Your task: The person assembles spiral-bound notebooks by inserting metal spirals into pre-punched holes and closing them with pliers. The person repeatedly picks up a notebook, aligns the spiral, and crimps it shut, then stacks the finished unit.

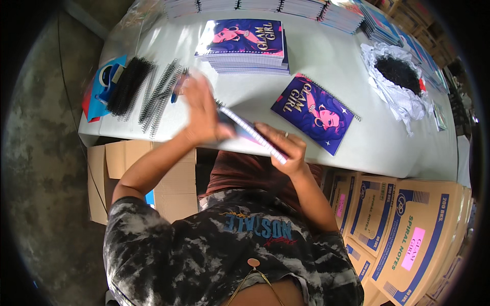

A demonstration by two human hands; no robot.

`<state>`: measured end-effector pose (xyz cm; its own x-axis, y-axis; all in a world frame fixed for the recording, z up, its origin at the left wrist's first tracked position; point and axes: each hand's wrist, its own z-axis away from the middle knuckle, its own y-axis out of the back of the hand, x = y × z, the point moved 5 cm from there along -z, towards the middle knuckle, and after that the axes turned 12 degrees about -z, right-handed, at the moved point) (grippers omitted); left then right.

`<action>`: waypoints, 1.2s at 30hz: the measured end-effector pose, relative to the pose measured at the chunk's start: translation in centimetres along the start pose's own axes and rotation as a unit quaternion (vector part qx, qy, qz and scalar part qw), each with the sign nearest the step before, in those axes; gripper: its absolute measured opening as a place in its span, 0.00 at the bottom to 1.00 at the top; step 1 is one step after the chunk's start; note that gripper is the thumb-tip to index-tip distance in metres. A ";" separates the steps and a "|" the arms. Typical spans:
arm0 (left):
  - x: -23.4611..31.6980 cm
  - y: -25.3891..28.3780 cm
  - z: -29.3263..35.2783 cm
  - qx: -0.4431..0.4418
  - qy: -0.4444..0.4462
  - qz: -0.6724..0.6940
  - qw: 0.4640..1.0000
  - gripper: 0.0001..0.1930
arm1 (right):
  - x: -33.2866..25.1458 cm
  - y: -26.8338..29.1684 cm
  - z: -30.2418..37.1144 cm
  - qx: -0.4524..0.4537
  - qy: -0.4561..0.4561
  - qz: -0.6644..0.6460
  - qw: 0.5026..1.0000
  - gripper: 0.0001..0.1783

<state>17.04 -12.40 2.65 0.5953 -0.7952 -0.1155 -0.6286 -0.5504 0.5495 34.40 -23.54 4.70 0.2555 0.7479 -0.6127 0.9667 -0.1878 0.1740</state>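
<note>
Held notebook (253,134): paper page block, pale cut edge; cover finish blurred by motion.
Loose notebook (317,113): smooth printed cover, slight sheen; dark wire-like spiral.
Notebook stack (245,62): paper layers; top cover glossy, with bright glare.
Table (245,94): smooth, pale, plastic-looking top, soft reflections.
Coils (159,94): thin, ridged, dark; probably coated metal, though plastic cannot be ruled out at this view.
Wrap (404,106): creased, thin white sheet, cloth-like.
Boxes (408,245): matt brown cardboard, printed.
Floor (48,178): rough, mottled, concrete-like.
Shirt (148,245): soft matt cloth.
</note>
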 end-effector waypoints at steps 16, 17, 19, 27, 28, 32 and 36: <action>2.5 1.4 -4.8 0.047 -0.043 0.006 0.998 0.55 | -0.5 0.3 0.2 0.015 0.015 0.024 0.999 0.22; 3.8 -1.0 -0.5 -0.057 -0.052 0.067 0.995 0.58 | -0.2 0.5 0.4 0.021 -0.004 0.023 1.000 0.22; 6.0 1.0 -0.3 0.042 -0.204 0.058 0.976 0.53 | 0.6 1.1 0.9 0.041 -0.034 0.020 0.998 0.23; 7.3 1.0 -0.5 0.026 -0.211 0.112 0.971 0.50 | 1.0 0.4 0.6 0.052 -0.063 -0.010 0.997 0.25; 8.0 2.4 -0.3 0.058 -0.303 0.099 0.946 0.48 | 0.4 0.1 0.9 0.057 -0.056 -0.010 0.997 0.25; 4.6 0.1 -2.3 0.068 -0.076 0.023 0.995 0.51 | 0.2 -0.1 -0.4 0.022 -0.043 0.018 0.999 0.25; 8.8 0.0 2.3 -0.108 -0.294 0.118 0.942 0.59 | 1.0 0.2 -0.2 0.070 -0.072 -0.037 0.994 0.26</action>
<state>21.10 -19.98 -0.23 0.0322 -0.9275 -0.3724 -0.5535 -0.3268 0.7660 34.88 -22.72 4.28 0.1735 0.6653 -0.7262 0.9728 -0.2307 0.0211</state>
